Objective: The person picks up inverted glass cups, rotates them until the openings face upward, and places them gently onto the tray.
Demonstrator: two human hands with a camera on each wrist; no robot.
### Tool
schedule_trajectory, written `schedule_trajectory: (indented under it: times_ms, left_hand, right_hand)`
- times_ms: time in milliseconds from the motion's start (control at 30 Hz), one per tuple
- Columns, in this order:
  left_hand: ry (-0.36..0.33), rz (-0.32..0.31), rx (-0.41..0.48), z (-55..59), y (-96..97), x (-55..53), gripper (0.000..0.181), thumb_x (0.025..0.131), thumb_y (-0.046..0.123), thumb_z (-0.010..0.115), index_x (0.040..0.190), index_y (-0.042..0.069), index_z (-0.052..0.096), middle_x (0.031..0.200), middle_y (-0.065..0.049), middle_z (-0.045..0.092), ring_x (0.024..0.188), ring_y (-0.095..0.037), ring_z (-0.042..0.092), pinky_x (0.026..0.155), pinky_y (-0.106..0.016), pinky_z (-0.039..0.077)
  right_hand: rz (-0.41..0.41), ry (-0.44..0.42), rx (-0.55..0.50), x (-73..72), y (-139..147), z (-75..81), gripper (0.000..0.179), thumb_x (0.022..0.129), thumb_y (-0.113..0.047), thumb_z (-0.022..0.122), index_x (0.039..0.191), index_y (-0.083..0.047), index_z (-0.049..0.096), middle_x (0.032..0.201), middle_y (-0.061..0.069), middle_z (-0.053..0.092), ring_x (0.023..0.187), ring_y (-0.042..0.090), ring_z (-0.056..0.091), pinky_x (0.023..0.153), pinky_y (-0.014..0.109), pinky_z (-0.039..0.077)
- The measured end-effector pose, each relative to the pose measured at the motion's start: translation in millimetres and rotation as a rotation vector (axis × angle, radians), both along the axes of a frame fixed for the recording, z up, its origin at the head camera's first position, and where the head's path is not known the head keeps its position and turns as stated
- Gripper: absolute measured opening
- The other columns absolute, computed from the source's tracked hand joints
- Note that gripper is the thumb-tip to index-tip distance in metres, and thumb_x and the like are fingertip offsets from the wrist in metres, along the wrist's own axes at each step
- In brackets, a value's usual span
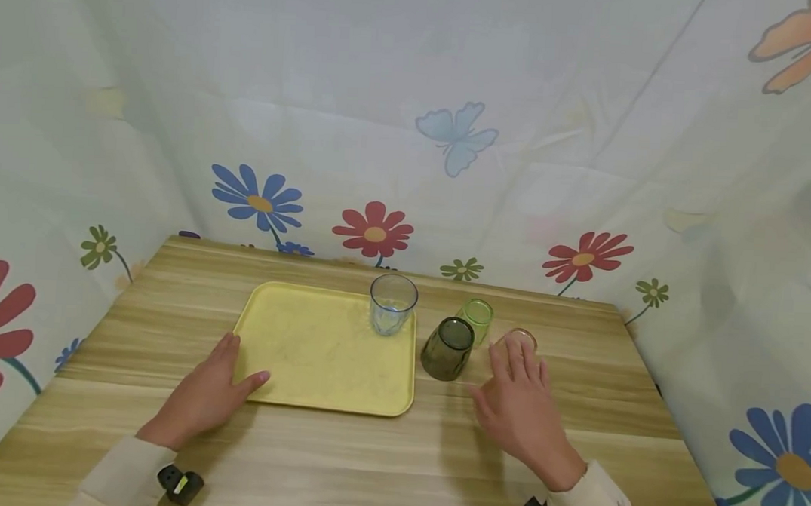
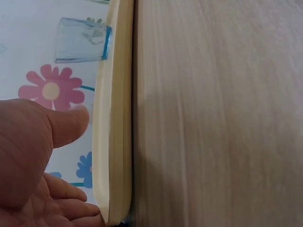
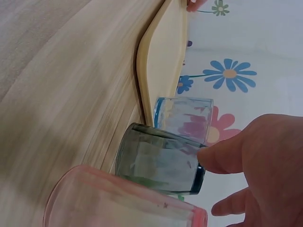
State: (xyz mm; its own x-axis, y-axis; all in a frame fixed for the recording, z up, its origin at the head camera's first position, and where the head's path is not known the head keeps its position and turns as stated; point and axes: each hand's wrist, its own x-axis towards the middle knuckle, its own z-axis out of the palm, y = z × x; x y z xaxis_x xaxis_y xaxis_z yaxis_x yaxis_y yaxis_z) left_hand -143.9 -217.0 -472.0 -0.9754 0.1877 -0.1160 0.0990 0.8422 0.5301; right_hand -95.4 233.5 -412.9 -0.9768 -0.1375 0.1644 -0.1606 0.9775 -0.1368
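A yellow tray lies on the table, and my left hand touches its left edge with straight fingers, thumb raised apart. On the tray's far right corner a clear bluish glass stands mouth up. Just right of the tray sits a dark grey-green glass, upside down. Behind it is a green glass, partly hidden. My right hand reaches over a pinkish glass, which stands upside down and is mostly covered in the head view. The fingers are extended, and the thumb overlaps the dark glass's base in the right wrist view.
The wood-grain table ends at the back against a white curtain printed with flowers and butterflies. The curtain also hangs along both sides. A black device is strapped at each wrist, over light sleeves.
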Motion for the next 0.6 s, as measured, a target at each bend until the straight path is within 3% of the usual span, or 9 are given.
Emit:
schedule_trajectory:
  times_ms: [233,400,600]
  left_hand:
    - [0.058,-0.036,-0.007,-2.2,-5.5,-0.7,0.076,0.104,0.023,0.059,0.149,-0.028,0.025,0.159,-0.048,0.018,0.146,-0.063,0.029,0.117,-0.072,0.031]
    - [0.084,-0.032,0.003,-2.4,-9.7,0.4,0.065,0.101,0.009,0.057,0.149,-0.027,0.029,0.157,-0.048,0.023,0.144,-0.062,0.032,0.116,-0.071,0.034]
    - [0.136,-0.008,0.016,-0.4,-12.8,1.8,0.058,0.096,-0.001,0.053,0.148,-0.022,0.038,0.155,-0.045,0.033,0.139,-0.059,0.044,0.111,-0.068,0.043]
  right_hand:
    - [0.022,-0.001,-0.042,7.0,12.5,1.0,0.065,0.096,-0.022,0.070,0.152,0.003,0.047,0.161,0.035,0.037,0.149,0.059,0.033,0.115,0.077,0.031]
    - [0.057,0.004,-0.061,9.0,20.1,-1.0,0.063,0.090,-0.011,0.074,0.145,0.007,0.052,0.153,0.042,0.044,0.140,0.062,0.043,0.112,0.072,0.040]
    - [0.136,0.046,-0.081,5.6,26.6,-1.6,0.062,0.079,-0.004,0.081,0.135,0.007,0.058,0.135,0.033,0.061,0.116,0.050,0.065,0.092,0.059,0.058]
